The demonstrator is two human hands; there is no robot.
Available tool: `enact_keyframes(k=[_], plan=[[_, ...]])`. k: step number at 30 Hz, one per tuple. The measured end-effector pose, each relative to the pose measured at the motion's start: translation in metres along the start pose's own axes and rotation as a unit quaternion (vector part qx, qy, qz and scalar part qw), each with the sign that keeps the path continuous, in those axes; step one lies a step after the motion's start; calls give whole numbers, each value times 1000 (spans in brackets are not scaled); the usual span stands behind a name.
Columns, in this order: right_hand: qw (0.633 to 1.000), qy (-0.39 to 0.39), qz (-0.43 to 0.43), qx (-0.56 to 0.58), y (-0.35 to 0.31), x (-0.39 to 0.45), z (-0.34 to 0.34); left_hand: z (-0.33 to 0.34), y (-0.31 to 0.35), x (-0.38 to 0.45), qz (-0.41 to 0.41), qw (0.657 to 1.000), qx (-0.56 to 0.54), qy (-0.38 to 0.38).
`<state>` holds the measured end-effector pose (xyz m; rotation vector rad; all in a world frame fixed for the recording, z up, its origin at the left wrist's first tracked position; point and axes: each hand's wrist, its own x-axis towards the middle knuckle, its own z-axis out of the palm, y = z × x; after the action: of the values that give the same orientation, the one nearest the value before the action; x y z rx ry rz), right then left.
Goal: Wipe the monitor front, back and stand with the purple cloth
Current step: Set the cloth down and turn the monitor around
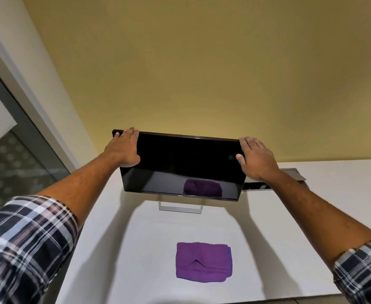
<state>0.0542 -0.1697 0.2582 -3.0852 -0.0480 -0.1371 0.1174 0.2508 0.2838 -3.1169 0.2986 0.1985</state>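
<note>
White desk (311,249) against a yellow wall (202,62); both hands' grip curled around the monitor (180,163) corners.

Purple cloth (204,262) on white desk (311,216); beyond cloth, black monitor (180,165), silver stand (180,208); plaid sleeves (24,242).

white table (289,238), folded purple cloth (203,262) near front, monitor stand (180,207) behind it, grey hatch (293,174) at right
</note>
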Motion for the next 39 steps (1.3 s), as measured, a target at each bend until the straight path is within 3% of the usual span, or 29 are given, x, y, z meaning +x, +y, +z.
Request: enact_keyframes(k=[39], plan=[[995, 70, 68, -1, -49, -140, -11, -20, 59, 77, 49, 998, -3, -46]])
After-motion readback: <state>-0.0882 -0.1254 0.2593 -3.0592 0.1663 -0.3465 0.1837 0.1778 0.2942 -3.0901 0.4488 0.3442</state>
